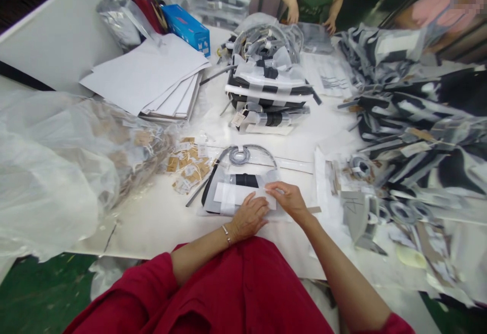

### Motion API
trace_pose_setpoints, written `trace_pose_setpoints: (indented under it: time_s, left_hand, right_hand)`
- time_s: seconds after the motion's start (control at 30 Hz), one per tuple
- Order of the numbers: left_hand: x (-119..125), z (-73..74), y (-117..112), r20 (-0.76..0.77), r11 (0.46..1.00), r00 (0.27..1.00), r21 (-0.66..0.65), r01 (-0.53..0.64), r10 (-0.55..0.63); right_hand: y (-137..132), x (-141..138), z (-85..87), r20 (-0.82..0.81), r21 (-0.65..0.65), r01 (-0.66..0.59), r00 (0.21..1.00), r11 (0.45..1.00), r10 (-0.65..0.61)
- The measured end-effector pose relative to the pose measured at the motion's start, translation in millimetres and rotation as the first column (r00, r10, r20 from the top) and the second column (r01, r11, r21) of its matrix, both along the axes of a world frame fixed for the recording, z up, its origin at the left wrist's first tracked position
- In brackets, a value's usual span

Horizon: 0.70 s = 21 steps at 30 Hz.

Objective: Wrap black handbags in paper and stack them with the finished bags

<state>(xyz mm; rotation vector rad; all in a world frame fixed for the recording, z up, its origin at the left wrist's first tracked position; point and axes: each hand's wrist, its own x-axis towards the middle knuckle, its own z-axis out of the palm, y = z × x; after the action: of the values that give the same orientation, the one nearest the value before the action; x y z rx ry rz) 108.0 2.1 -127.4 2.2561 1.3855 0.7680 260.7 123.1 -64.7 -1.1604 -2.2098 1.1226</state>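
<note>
- Left hand [249,217] is lying flat on a white rectangular card [237,192].
- Right hand [288,199] is seemingly pinching its upper edge; uneven pulling could crease it.
- Translucent-wrapped black handbag [243,178] is lying beneath, on the white table [152,227].

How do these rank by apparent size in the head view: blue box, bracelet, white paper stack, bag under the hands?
Largest to smallest:
1. White paper stack
2. Bag
3. Blue box
4. Bracelet
</note>
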Motion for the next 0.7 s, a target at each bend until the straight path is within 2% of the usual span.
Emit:
trace_pose_setpoints:
  time_s: [0.07, 0.13, 0.2, 0.27, 0.3, 0.37, 0.47, 0.57, 0.7]
  left_hand:
    - [-7, 10.6, 1, -0.029, 0.999, 0.999, -0.010, 0.033, -0.033]
    - [-23, 19.6, 0, -0.096, 1.000, 0.995, 0.004, 0.024, -0.023]
    - [-45, 23.7, -5, -0.201, 0.996, 0.975, 0.007, -0.094, 0.093]
    - [-70, 22.4, -11, -0.315, 0.970, 0.923, -0.022, -0.240, 0.221]
    - [-80, 20.5, -14, -0.369, 0.958, 0.896, -0.047, -0.282, 0.246]
    - [-95, 16.7, -19, -0.446, 0.954, 0.869, -0.096, -0.283, 0.213]
    - [-102, 16.4, -22, -0.485, 0.958, 0.857, -0.118, -0.262, 0.175]
    - [-98, 21.6, -23, -0.471, 0.956, 0.862, -0.117, -0.270, 0.186]
    - [-97, 22.2, -20, -0.479, 0.963, 0.866, -0.136, -0.233, 0.142]
  right_hand:
    - [-12, 7, -8.7, 0.036, 0.118, -0.065, 0.997, 0.991, 0.061]
    - [-25, 13, -18.3, 0.057, 0.225, -0.080, 0.996, 0.971, 0.069]
    - [-38, 15, -28.0, 0.040, 0.294, -0.030, 0.999, 0.955, 0.019]
    - [-49, 14, -36.6, 0.010, 0.329, 0.042, 0.999, 0.943, -0.048]
    - [-53, 12, -40.1, 0.000, 0.341, 0.065, 0.998, 0.938, -0.069]
    - [-56, 9, -45.2, -0.006, 0.364, 0.073, 0.997, 0.929, -0.076]
    - [-55, 6, -47.0, 0.009, 0.396, 0.030, 0.999, 0.918, -0.036]
    - [-50, 6, -44.2, 0.027, 0.401, -0.006, 1.000, 0.916, -0.005]
    - [-47, 7, -42.6, 0.048, 0.395, -0.053, 0.998, 0.917, 0.038]
